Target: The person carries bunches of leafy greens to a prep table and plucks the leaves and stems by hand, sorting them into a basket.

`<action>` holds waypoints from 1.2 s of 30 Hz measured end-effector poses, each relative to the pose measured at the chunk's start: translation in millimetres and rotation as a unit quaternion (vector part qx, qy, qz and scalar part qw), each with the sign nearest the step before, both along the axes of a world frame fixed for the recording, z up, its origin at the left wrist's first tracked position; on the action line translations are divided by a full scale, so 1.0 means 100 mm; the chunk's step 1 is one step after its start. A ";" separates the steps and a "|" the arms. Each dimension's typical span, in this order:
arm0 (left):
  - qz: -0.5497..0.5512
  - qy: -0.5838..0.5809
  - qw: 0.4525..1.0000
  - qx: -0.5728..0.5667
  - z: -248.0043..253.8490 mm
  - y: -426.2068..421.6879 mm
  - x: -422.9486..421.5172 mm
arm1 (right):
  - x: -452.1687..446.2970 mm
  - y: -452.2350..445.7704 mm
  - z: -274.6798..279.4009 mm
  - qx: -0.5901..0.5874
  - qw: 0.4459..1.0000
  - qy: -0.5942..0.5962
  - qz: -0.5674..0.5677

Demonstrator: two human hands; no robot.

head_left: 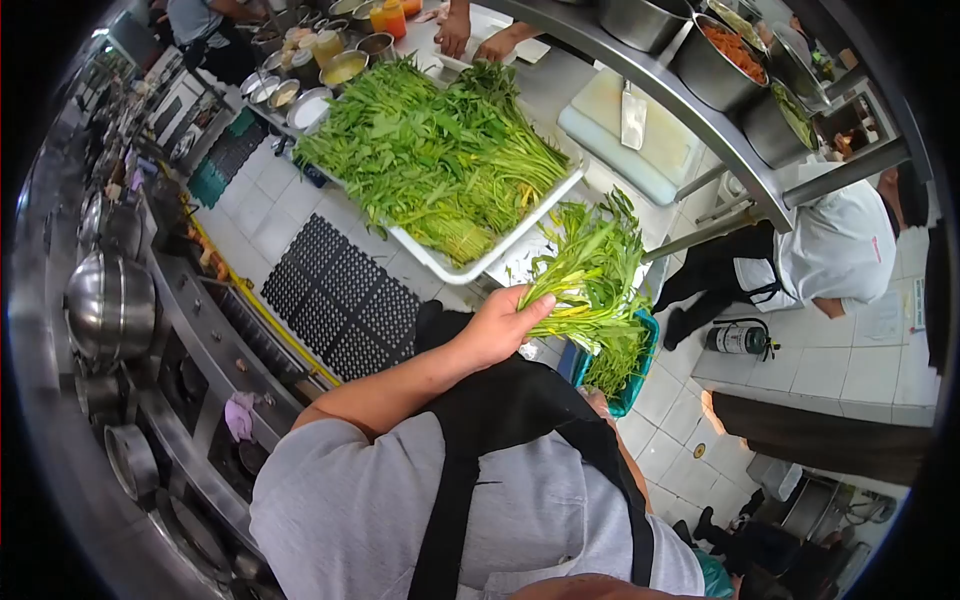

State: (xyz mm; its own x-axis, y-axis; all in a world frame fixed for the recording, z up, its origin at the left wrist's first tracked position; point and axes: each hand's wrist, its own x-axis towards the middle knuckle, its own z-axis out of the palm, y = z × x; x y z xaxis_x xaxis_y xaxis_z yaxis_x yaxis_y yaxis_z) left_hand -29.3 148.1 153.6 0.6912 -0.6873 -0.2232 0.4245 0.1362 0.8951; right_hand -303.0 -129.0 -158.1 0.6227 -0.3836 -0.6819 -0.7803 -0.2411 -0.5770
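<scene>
My left hand [508, 327] is closed around the stems of a bunch of long-stemmed leafy greens [590, 285], its thumb on top. The leaves fan out to the right over the counter's corner. Low on the right, my right hand [597, 402] is mostly hidden beside a green bin [651, 350], so its fingers do not show. Green trimmings [615, 368] lie in that bin, under the held bunch. Just beyond my left hand, a white tray [440, 262] is heaped with more leafy greens [430, 160].
A knife or cleaver [633, 118] rests on a cutting board [600, 130]. Another person's hands [470, 42] work across the counter. Steel pots [715, 65] stand on an overhead shelf. A person in white [830, 235] is at right, by a fire extinguisher [740, 338]. Stoves line the left.
</scene>
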 end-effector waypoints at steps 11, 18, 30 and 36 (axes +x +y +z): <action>-0.160 -0.127 0.978 0.035 -0.04 0.59 1.58 | 0.45 1.42 -0.15 -0.162 0.982 0.092 -0.040; -0.216 0.051 0.972 0.077 -0.10 0.94 2.27 | 0.65 2.31 -0.68 -0.163 0.974 0.046 -0.151; -0.160 0.023 0.987 0.022 -0.09 1.09 2.43 | 0.91 2.26 -0.54 -0.179 0.970 0.137 -0.087; -0.108 0.048 0.991 0.061 -0.14 0.93 2.39 | 1.07 1.53 -0.32 -0.174 0.958 0.165 -0.155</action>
